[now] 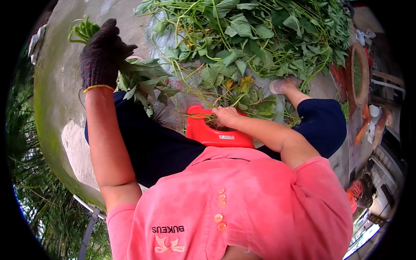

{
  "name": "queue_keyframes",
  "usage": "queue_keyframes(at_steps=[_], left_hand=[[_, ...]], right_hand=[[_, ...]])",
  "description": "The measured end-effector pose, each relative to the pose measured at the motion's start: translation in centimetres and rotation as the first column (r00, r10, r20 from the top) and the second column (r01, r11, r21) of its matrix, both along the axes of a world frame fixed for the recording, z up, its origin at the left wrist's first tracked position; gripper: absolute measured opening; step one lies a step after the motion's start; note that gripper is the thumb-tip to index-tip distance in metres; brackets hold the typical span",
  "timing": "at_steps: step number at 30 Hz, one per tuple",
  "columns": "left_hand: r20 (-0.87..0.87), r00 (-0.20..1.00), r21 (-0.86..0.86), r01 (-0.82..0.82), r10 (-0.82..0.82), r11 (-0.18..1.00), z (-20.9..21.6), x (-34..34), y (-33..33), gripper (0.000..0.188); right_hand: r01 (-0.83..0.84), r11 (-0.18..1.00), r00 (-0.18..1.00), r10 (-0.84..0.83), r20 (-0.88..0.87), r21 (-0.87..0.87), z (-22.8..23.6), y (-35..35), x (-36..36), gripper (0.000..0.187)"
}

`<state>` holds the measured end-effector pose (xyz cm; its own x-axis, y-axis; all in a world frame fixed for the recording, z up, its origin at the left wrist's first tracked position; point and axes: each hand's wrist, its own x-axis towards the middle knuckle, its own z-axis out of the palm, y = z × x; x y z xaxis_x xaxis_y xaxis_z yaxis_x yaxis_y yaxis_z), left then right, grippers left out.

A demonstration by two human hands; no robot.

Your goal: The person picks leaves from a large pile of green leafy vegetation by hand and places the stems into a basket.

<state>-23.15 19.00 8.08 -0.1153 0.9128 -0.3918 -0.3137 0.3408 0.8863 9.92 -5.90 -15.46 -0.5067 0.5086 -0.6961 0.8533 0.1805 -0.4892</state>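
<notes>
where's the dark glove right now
The glove is at the upper left of the head view, on the person's left hand, closed around green stems; the big leaf pile lies to its right.

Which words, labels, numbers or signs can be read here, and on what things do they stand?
Pink shirt: one dark word, upside down in this view; legible, but not copied out here.
Red plastic stool: small white label, its print too small to read.
No other readable text shows.

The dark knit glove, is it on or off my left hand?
On: the glove covers your left hand down to the wrist, where its yellow hem meets the bare forearm.
</notes>
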Motion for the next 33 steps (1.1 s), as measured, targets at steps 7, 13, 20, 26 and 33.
queue_keyframes(at_steps=[7, 13, 20, 26, 33], left_hand=[[0.034, 0.999, 0.001, -0.020, 0.020, 1.000, 1.3, 1.2, -0.6, 0.026], [-0.076, 0.997, -0.062, -0.020, 0.015, 0.998, 1.3, 2.3, -0.4, 0.029], [-0.082, 0.996, -0.053, 0.017, -0.021, 0.998, 0.2, 2.2, 0.0, 0.032], [-0.113, 0.993, -0.052, 0.036, -0.041, 0.998, 0.8, 2.6, 0.3, 0.028], [-0.049, 0.996, -0.076, 0.073, -0.076, 0.994, 0.7, 2.3, 0.4, 0.030]], right_hand=[[0.181, 0.950, 0.982, -0.161, 0.097, -0.253, 5.8, 8.2, 7.8, 0.032], [0.116, 0.661, 0.804, 0.376, 0.461, -0.741, 4.6, 4.0, 14.7, 0.035], [0.015, 0.882, 0.871, 0.220, 0.438, -0.472, 2.2, 0.5, 13.2, 0.034], [-0.137, 0.937, 0.902, 0.252, 0.351, -0.322, 0.5, -0.8, 12.2, 0.023], [0.317, 0.885, 0.862, -0.120, 0.492, -0.341, -0.7, -2.3, 13.3, 0.023]])
